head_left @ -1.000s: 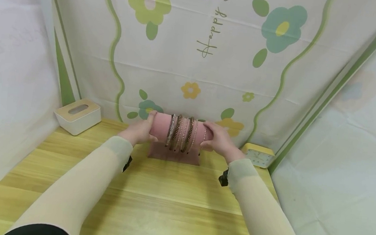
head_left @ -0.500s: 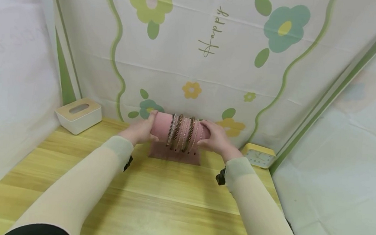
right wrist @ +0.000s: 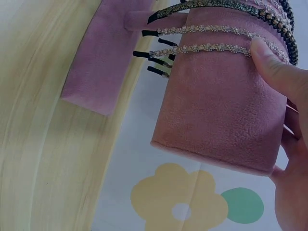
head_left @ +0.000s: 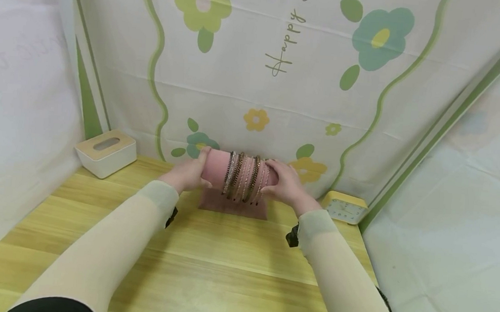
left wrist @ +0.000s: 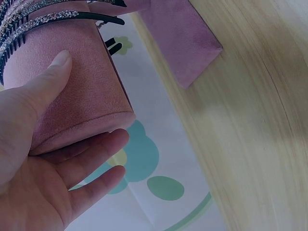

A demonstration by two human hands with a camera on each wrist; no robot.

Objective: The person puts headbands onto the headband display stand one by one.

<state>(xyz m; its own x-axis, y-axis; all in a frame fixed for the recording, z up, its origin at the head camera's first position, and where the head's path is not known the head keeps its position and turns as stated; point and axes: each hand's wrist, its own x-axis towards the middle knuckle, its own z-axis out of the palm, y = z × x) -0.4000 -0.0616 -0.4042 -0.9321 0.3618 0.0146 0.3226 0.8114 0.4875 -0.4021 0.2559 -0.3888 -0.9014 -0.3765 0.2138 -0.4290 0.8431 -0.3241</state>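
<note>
A pink velvet headband stand [head_left: 215,168] rises from a flat base near the back of the table. Several sparkly headbands [head_left: 254,178] hang side by side round its roll, toward the middle and right. My left hand [head_left: 187,175] holds the bare left end; the left wrist view shows its thumb [left wrist: 60,62] flat on the velvet. At the right end is my right hand [head_left: 289,183]. In the right wrist view its thumb tip presses the outermost headband [right wrist: 207,48], a thin beaded one, with the other fingers partly hidden behind the roll.
A white tissue box [head_left: 106,156] with a wooden lid stands at the back left. At the back right sits a yellow clock [head_left: 344,208]. A flower-printed cloth [head_left: 221,74] hangs just behind the stand. Wooden tabletop [head_left: 222,272] lies in front.
The right hand has moved slightly left, and the outermost headband has slid left along the roll toward the others. The left hand keeps its place on the stand.
</note>
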